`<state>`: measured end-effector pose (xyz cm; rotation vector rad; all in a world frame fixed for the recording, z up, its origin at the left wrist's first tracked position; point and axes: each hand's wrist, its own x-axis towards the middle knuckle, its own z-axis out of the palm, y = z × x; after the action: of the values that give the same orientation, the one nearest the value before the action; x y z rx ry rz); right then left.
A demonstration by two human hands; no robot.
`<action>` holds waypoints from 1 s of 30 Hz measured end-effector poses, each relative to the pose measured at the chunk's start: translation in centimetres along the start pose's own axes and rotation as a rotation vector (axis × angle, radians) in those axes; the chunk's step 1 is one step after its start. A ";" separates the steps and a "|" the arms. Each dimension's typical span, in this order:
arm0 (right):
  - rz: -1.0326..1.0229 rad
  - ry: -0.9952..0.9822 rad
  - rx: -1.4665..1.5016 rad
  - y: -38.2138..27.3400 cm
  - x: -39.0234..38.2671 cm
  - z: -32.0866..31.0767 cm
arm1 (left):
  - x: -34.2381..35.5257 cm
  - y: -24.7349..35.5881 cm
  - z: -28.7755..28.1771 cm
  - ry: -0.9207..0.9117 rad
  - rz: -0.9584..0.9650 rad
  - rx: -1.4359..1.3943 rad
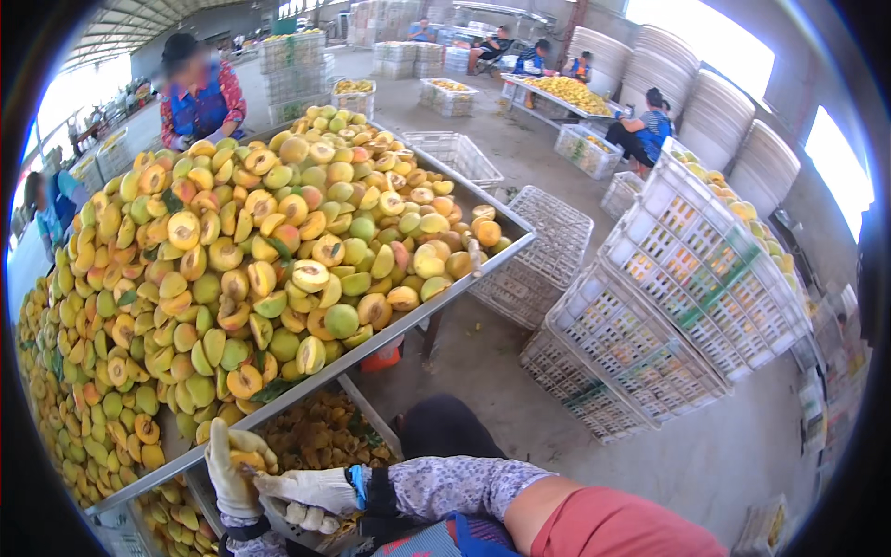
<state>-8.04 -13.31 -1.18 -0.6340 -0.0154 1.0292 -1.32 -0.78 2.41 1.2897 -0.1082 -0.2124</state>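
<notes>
Both my hands wear pale work gloves and meet just below the near edge of a metal-rimmed table (390, 336). My left hand (228, 473) is closed round a halved yellow peach (245, 459), thumb and fingers curled about it. The fingertips of my right hand (311, 490) are pinched together at the peach's lower side; whatever they hold is too small to make out. On the table lies a large heap of halved and whole yellow-green peaches (278, 246), many with brown pits or hollows showing.
Below the table edge sit a container of brownish pits and scraps (325, 429) and more peach halves (176, 518). Stacked white crates of fruit (640, 325) stand to my right, with grey crates (548, 232) nearer the table. Across the heap works another person (200, 102); others sit farther back.
</notes>
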 end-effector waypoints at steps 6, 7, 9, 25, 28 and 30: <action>-0.026 0.091 -0.304 -0.5 -1.3 0.3 | -0.8 -0.3 -0.6 -0.083 0.039 -0.077; -0.029 0.097 -0.320 -0.5 -1.7 0.8 | -0.9 -0.6 -0.5 -0.080 -0.025 -0.253; -0.234 0.198 -0.494 0.9 -0.5 0.6 | -1.2 -1.0 0.3 0.028 -0.028 -0.421; -0.609 0.516 -1.397 1.1 0.7 0.3 | -0.8 1.9 -3.4 -0.037 -0.126 -0.867; -0.290 0.599 -1.635 1.4 2.0 -3.0 | -1.8 4.3 -6.4 0.261 0.022 -0.765; 0.103 0.589 -1.996 1.3 1.4 -4.9 | -3.4 6.3 -9.9 0.297 0.129 -0.638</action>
<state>-6.86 -14.06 -6.25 -2.7275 -0.5468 0.5760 -2.10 10.87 5.86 0.6631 0.1246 0.0594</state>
